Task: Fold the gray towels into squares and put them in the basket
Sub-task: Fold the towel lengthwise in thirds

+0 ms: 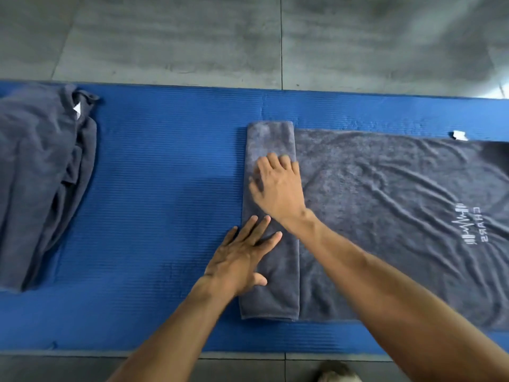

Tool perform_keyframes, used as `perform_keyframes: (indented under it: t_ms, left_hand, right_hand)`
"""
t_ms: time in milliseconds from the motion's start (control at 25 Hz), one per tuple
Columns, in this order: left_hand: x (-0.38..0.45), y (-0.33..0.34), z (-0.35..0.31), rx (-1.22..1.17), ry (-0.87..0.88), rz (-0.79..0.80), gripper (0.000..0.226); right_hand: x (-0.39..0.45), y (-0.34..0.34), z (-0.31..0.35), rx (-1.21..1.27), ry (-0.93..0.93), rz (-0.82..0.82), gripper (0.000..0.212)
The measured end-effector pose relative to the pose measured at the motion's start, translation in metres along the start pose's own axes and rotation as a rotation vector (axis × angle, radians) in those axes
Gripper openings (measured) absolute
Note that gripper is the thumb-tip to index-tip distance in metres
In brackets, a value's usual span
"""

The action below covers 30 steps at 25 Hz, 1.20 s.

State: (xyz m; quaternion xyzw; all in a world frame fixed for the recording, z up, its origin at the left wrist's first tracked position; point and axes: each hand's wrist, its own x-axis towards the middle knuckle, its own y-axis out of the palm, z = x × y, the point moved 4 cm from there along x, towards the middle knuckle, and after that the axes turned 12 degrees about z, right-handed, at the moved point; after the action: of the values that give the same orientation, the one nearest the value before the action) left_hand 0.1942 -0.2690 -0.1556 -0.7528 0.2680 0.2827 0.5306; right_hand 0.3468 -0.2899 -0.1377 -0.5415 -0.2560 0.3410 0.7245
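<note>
Pressing flat on a folded strip of cloth, both hands are lying with fingers straight and slightly spread, gripping nothing. The left hand (242, 257) is resting on the near half of the folded flap (271, 216), its fingertips on the cloth and its palm partly over the blue mat (165, 188). The right hand (278, 186) is lying farther up the same flap, blurred, so its fingertips are hard to make out.

The flap is the left end of a gray towel (385, 216) that is lying spread across the mat and running off the right edge of the view, so its far end is cut off. A white logo (465, 227) with lettering is showing near that edge, turned sideways and hard to read. A small white tag (460, 135) is sticking out at the towel's far edge.

A second gray towel (41, 175) is lying crumpled at the left end of the mat, well apart from the hands and partly cut off by the frame, with a white tag (77, 109) peeking from its folds. Gray floor tiles (248, 37) are showing beyond the mat. A blurred pale shape at the bottom edge cannot be identified.
</note>
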Motion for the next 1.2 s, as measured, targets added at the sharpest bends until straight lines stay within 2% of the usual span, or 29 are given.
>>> perform_keyframes:
  t_ms: [80, 160, 240, 280, 360, 480, 680, 880, 1000, 1120, 1200]
  left_hand:
    - [-0.009, 0.001, -0.002, -0.073, -0.036, -0.07, 0.098]
    - [-0.022, 0.008, -0.002, -0.21, -0.129, -0.25, 0.096]
    - [-0.036, 0.016, -0.001, -0.419, -0.253, -0.468, 0.08]
    - [-0.038, 0.02, 0.002, -0.551, -0.315, -0.524, 0.068]
    - [-0.035, 0.023, 0.008, -0.746, -0.417, -0.473, 0.047]
    - [-0.029, 0.021, 0.011, -0.766, -0.448, -0.298, 0.026]
    - [-0.033, 0.016, 0.011, -0.849, -0.437, -0.299, 0.031]
    - [-0.034, 0.008, 0.0, -1.003, -0.31, -0.33, 0.034]
    - [-0.039, 0.001, -0.007, -1.032, -0.255, -0.39, 0.034]
    - [-0.045, -0.013, -0.023, -0.964, -0.25, -0.433, 0.027]
    - [-0.049, -0.025, -0.04, -0.886, -0.254, -0.472, 0.027]
  right_hand:
    - [-0.013, 0.004, 0.014, 0.087, 0.079, 0.201, 0.025]
    - [-0.01, 0.009, 0.02, 0.071, 0.22, 0.379, 0.04]
    - [-0.003, 0.006, 0.027, -0.005, 0.296, 0.403, 0.051]
    - [-0.001, 0.005, 0.032, -0.031, 0.307, 0.398, 0.05]
    - [0.002, 0.004, 0.037, -0.021, 0.329, 0.417, 0.038]
    - [0.0, 0.001, 0.033, 0.074, 0.372, 0.43, 0.028]
    - [-0.008, -0.002, 0.035, -0.041, 0.347, 0.376, 0.03]
    - [-0.003, -0.001, 0.033, 0.024, 0.365, 0.403, 0.025]
    - [-0.003, -0.004, 0.015, 0.339, 0.421, 0.401, 0.025]
    - [-0.015, -0.006, -0.012, 0.771, 0.467, 0.299, 0.041]
    - [-0.026, -0.013, -0.027, 1.034, 0.47, 0.222, 0.035]
